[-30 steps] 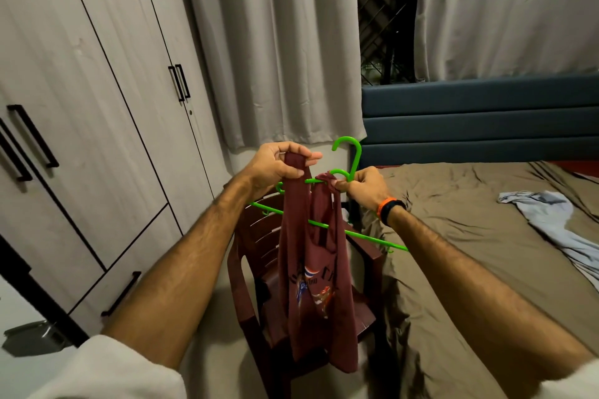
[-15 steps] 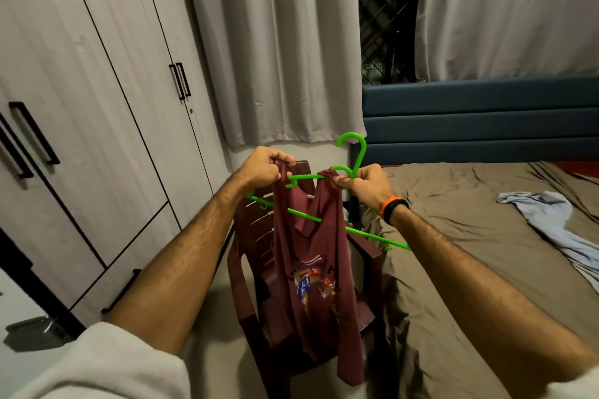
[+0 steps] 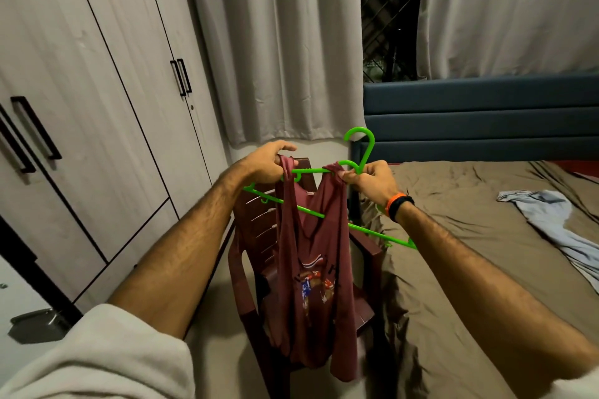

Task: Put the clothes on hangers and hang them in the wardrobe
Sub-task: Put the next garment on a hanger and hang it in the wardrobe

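A maroon sleeveless top [image 3: 312, 272] with a printed chest design hangs from a bright green plastic hanger [image 3: 364, 152] held in front of me. My left hand [image 3: 267, 163] grips the top's left strap at the hanger's left arm. My right hand [image 3: 372, 176], with an orange and black band at the wrist, pinches the right strap against the hanger just below its hook. The hanger's lower bar runs slanted down to the right. The wardrobe [image 3: 97, 100] stands at the left with its doors shut.
A dark red plastic chair [image 3: 256, 230] stands right below the top. At the right lies a bed with a brown sheet [image 3: 470, 253], a light blue garment [image 3: 557, 223] on it. Grey curtains [image 3: 275, 42] hang behind.
My left hand has pulled the left strap outward along the hanger's arm, spreading the top wider. The hanger has tipped a little and the top hangs flatter.
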